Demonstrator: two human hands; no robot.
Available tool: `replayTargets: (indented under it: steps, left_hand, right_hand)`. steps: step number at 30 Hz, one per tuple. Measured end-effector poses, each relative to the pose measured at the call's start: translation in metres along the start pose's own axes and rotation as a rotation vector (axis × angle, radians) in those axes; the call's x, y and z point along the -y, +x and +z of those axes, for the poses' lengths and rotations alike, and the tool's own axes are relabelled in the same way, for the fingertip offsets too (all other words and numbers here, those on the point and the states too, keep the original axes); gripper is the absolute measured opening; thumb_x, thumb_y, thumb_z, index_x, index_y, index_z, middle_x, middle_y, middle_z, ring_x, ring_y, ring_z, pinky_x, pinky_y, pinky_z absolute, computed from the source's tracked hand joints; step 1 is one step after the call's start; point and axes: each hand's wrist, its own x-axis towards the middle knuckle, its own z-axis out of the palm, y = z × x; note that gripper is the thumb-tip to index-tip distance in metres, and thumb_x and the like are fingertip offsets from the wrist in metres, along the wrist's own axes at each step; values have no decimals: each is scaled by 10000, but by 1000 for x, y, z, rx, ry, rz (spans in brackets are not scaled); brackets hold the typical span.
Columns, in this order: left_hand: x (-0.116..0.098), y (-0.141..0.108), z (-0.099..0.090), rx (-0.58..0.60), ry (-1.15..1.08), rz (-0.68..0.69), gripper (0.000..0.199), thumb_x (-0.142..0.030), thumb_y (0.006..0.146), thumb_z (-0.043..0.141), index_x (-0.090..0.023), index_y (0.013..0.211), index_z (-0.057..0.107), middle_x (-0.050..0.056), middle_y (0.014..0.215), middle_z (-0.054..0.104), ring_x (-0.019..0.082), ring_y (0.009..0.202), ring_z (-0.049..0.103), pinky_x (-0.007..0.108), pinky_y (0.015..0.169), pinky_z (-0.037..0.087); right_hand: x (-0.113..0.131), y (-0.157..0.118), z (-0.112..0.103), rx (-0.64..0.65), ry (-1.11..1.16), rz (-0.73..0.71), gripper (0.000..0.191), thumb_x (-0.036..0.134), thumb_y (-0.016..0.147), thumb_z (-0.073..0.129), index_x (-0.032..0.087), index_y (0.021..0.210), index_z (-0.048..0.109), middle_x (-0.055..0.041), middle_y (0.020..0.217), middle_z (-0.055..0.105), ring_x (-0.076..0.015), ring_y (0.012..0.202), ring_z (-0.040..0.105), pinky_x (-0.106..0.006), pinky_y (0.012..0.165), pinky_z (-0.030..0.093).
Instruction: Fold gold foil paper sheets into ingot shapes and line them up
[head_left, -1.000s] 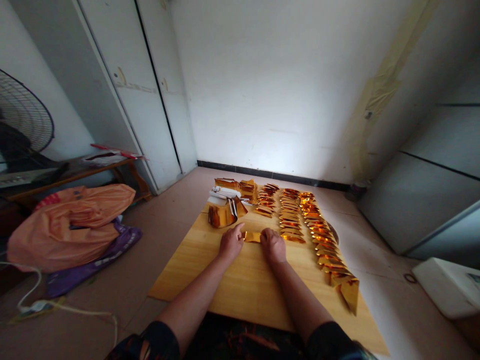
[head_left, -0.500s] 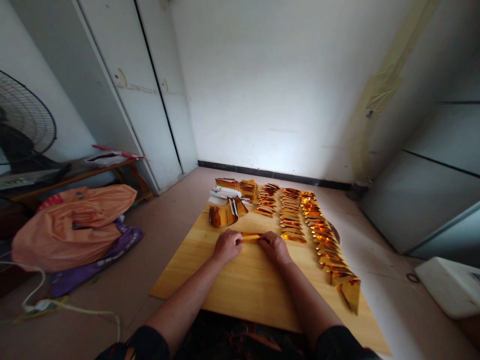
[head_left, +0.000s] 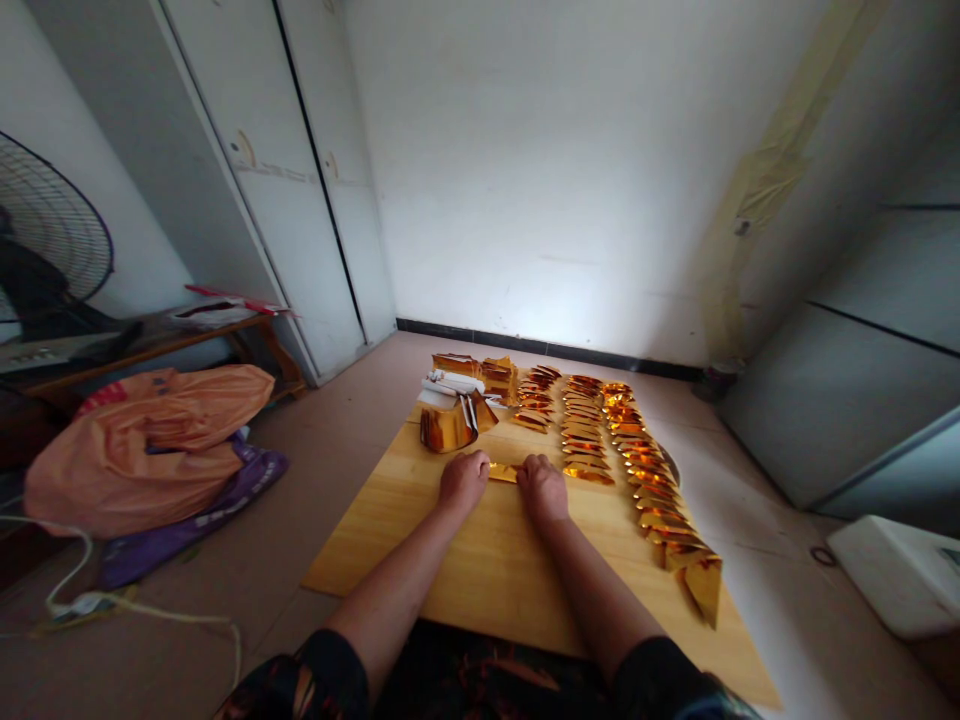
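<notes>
Between my two hands a narrow strip of gold foil paper point(head_left: 503, 472) lies over the wooden board point(head_left: 487, 560). The fingers of my left hand point(head_left: 463, 482) are closed on its left end, and my right hand point(head_left: 543, 488) is closed on its right end. Behind my left hand stands a curved stack of gold paper point(head_left: 444, 428), with white sheets point(head_left: 453, 383) and more gold stacks point(head_left: 498, 378) beyond it. Folded gold pieces point(head_left: 585, 430) lie in rows at the right, the longest row point(head_left: 652, 485) along the board's right edge.
An orange bag point(head_left: 150, 440) and a purple bag point(head_left: 202, 520) lie on the floor at the left, near a white cable point(head_left: 172, 618) and a fan point(head_left: 56, 220). A white box point(head_left: 900, 575) sits at the right. A wall point(head_left: 555, 180) stands behind the board.
Both hands have turned into fists and moved slightly closer together on the foil strip. Less of the strip shows between them. The stacks and rows stay where they were.
</notes>
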Motion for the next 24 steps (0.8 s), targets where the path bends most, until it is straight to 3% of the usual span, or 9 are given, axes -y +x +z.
replayTargets:
  steps: [19, 24]
  left_hand:
    - [-17, -6, -2, 9, 203, -15, 236, -190, 903, 383, -178, 969, 609, 91, 933, 666, 213, 923, 584, 301, 757, 423]
    - [-17, -6, -1, -20, 191, -24, 226, -181, 894, 397, -194, 1008, 591, 77, 940, 652, 211, 940, 559, 301, 769, 412]
  right_hand:
    - [2, 1, -2, 43, 22, 46, 118, 210, 893, 479, 165, 889, 588, -59, 891, 600, -148, 775, 555, -243, 686, 338]
    - [2, -1, -3, 3, 8, 43, 131, 195, 870, 493, 171, 963, 582, -79, 1012, 580, -180, 861, 542, -262, 724, 366]
